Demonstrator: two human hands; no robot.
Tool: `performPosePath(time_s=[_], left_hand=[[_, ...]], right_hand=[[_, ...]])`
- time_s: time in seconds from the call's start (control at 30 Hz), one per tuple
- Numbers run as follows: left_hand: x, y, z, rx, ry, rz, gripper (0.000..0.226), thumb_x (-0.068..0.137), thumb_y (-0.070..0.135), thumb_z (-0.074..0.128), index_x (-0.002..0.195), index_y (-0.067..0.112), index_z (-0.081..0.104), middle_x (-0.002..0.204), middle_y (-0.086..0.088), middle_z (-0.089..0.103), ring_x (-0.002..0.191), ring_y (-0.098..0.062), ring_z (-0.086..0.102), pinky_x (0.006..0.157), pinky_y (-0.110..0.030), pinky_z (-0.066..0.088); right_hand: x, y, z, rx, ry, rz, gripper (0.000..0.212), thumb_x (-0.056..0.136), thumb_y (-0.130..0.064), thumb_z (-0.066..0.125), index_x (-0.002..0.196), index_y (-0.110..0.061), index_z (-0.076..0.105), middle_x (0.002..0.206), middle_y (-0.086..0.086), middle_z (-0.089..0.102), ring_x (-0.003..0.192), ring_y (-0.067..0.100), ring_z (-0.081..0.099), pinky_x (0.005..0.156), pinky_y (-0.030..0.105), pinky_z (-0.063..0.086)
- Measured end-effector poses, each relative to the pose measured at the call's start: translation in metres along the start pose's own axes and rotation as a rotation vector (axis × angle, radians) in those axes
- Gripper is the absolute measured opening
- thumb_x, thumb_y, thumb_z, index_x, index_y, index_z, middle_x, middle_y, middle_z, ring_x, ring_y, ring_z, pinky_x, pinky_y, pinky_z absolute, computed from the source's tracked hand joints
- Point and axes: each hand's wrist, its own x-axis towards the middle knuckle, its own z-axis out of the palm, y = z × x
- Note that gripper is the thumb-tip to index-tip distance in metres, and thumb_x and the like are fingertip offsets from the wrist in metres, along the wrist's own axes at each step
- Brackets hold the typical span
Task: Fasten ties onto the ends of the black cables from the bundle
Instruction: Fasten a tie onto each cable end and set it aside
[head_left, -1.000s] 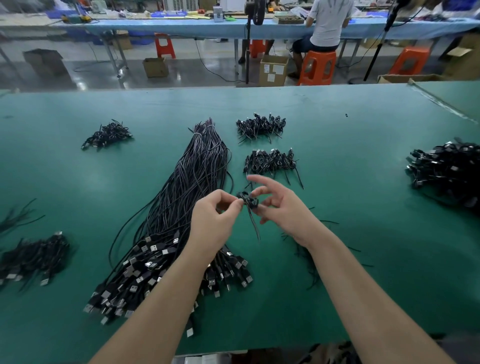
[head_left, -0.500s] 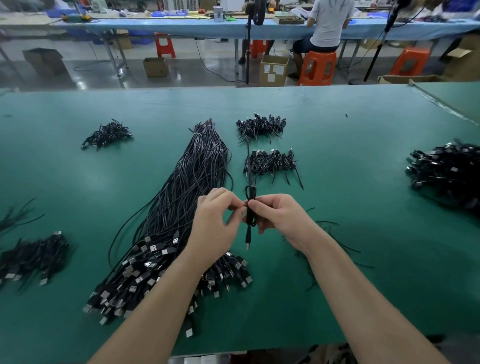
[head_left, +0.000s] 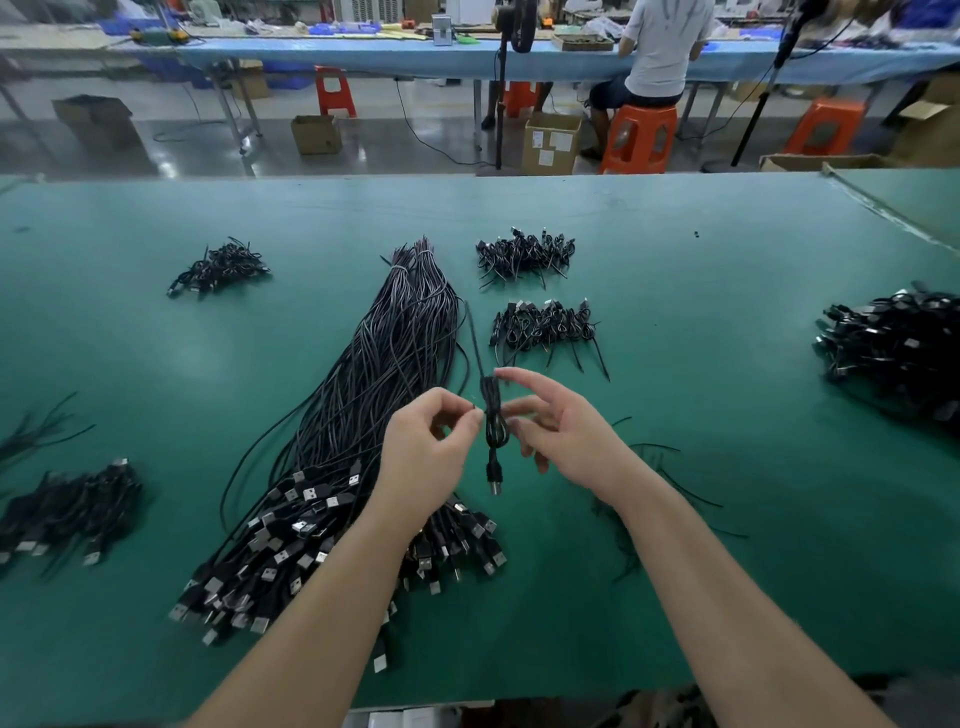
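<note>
Head view of a green work table (head_left: 727, 467) with one folded black cable (head_left: 492, 423) held above it between both hands. The left hand (head_left: 426, 457) pinches the coil at its mid-height between thumb and forefinger; the right hand (head_left: 566, 441) has its fingers (head_left: 511, 376) spread, the tips near or lightly touching the coil's upper part (actual contact cannot be told). A thin straight strand, probably the tie (head_left: 474, 338), runs up and away from the top of the coil; whether it is already drawn tight cannot be told. The cable's plug (head_left: 493, 480) hangs free below the fold. To the left of the hands, and partly beneath the left forearm, lies the main bundle (head_left: 374, 415) of unworked cables, metal connectors fanned toward the viewer. Small heaps of finished coils (head_left: 540, 327) lie beyond the hands, with more (head_left: 524, 254) farther back. Judged from its look, the cable is light, thin and limp yet springy, so the folds will tend to open if released; hold it across all strands at the middle of the fold, never by the dangling plug. The tie seems slender and smooth, best gripped near its free tip.
</note>
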Motion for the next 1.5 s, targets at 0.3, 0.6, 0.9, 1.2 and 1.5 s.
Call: performPosePath(time_s=[0.3,0.6,0.9,1.2,1.5], left_hand=[[-0.004,-0.001,0.005,-0.208,-0.049,-0.06,0.013,0.091,0.011,0.072,0.079,0.016,0.072,0.075,-0.007,0.068,0.071,-0.014,0.057,0.066,-0.038,0.048],[-0.004,0.006,0.001,0.188,0.01,0.392,0.01,0.089,0.004,0.073,0.081,0.01,0.07,0.081,0.008,0.063,0.082,-0.011,0.059,0.076,-0.03,0.051],[0.0,-0.007,0.014,0.094,-0.028,-0.002,0.006,0.095,0.03,0.068,0.094,0.026,0.071,0.083,0.009,0.071,0.078,-0.002,0.064,0.072,-0.018,0.051],[0.008,-0.022,0.015,-0.144,-0.173,-0.216,0.006,0.091,0.025,0.074,0.093,0.023,0.079,0.079,0.003,0.076,0.057,-0.004,0.054,0.058,-0.02,0.047],[0.084,-0.036,0.041,0.057,-0.128,-0.276,0.02,0.088,0.034,0.074,0.076,0.019,0.078,0.07,-0.004,0.073,0.058,-0.016,0.053,0.061,-0.034,0.049]], right_hand=[[0.002,0.002,0.001,-0.359,0.079,-0.255,0.03,0.088,-0.009,0.074,0.114,-0.025,0.076,0.12,-0.016,0.069,0.106,0.003,0.059,0.084,0.011,0.04],[0.002,-0.003,0.002,0.084,-0.031,-0.028,0.014,0.099,-0.017,0.062,0.095,-0.017,0.076,0.08,0.0,0.076,0.052,0.01,0.048,0.05,0.019,0.043],[0.009,0.012,0.01,0.206,0.118,0.12,0.022,0.094,-0.028,0.071,0.093,-0.007,0.077,0.065,0.005,0.058,0.058,0.015,0.051,0.054,0.026,0.045],[0.022,0.028,0.023,0.331,0.188,0.181,0.023,0.094,-0.027,0.07,0.093,-0.005,0.078,0.065,0.003,0.064,0.055,0.012,0.053,0.053,0.024,0.049],[0.043,0.093,0.037,-0.827,0.172,0.226,0.047,0.105,-0.042,0.042,0.141,-0.012,0.049,0.131,0.008,0.051,0.118,0.026,0.049,0.098,0.036,0.042]])
